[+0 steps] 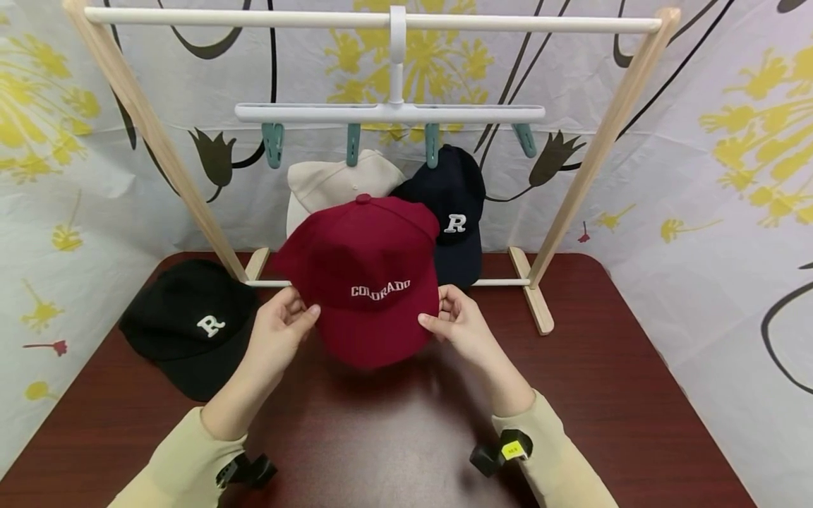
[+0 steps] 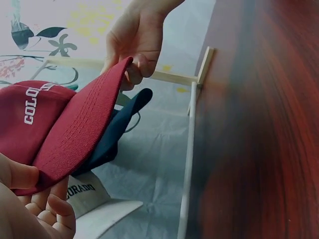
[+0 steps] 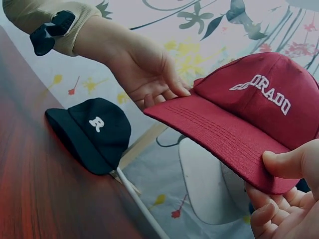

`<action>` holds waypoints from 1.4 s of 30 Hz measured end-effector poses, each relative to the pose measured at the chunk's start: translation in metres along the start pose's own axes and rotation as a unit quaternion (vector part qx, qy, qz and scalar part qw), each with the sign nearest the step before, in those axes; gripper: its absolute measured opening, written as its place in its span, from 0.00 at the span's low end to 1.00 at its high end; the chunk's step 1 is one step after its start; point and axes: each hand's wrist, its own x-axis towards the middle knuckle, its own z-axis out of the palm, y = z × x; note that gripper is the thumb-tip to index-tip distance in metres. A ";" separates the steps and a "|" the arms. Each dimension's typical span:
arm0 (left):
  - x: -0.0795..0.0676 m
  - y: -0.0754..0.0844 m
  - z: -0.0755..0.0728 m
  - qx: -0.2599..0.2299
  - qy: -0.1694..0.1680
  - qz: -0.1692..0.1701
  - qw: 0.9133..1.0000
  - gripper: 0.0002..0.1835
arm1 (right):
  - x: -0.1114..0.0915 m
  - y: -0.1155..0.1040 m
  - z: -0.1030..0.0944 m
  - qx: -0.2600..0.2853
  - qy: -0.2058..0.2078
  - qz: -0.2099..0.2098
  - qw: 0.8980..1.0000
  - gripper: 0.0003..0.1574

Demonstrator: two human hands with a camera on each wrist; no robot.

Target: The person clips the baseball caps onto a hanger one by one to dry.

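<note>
A red baseball cap (image 1: 365,247) with COLORADO in white letters is held up over the table, its brim toward me. My left hand (image 1: 279,328) pinches the brim's left side, thumb on top and fingers beneath. On the right side, my right hand (image 1: 460,321) grips the brim the same way, its thumb (image 3: 281,164) lying on the upper face. Behind the red cap, a white cap (image 1: 343,180) and a navy cap (image 1: 457,212) marked R are partly hidden. A black cap (image 1: 190,324), also with an R, lies on the table left of my left hand.
Behind the caps stands a wooden rack with a white top rod (image 1: 305,17). From it hangs a white hanger (image 1: 381,113) bearing several green clips (image 1: 432,144). The rack's right foot (image 1: 533,296) rests on the dark red table (image 1: 603,395). A floral sheet (image 1: 711,233) hangs around.
</note>
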 end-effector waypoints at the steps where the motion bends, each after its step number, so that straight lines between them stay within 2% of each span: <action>1: 0.001 0.001 0.001 0.000 -0.001 0.001 1.000 0.06 | -0.001 0.000 -0.001 0.003 0.003 0.001 1.000 0.14; 4: 0.003 0.002 0.006 -0.007 -0.002 0.006 1.000 0.04 | -0.003 -0.002 -0.004 0.009 0.012 0.003 1.000 0.13; 9: 0.008 0.006 0.014 -0.024 0.001 0.016 1.000 0.13 | -0.004 -0.005 -0.011 0.016 0.026 0.002 1.000 0.13; 14: 0.014 0.011 0.022 -0.037 -0.005 0.019 0.999 0.03 | -0.005 -0.009 -0.019 0.015 0.032 -0.004 0.999 0.13; 23: 0.022 0.014 0.032 -0.047 -0.006 0.023 0.999 0.07 | -0.005 -0.013 -0.030 0.012 0.036 -0.016 0.999 0.12; 29: 0.027 0.017 0.038 -0.064 -0.006 0.014 0.998 0.12 | -0.005 -0.014 -0.035 0.022 0.036 -0.020 0.999 0.11; 37: 0.033 0.020 0.047 -0.068 -0.006 0.025 0.997 0.06 | -0.007 -0.017 -0.041 0.057 0.037 -0.024 0.997 0.12; 42: 0.037 0.021 0.054 -0.079 -0.004 0.031 0.996 0.09 | -0.008 -0.019 -0.047 0.070 0.033 -0.036 0.996 0.13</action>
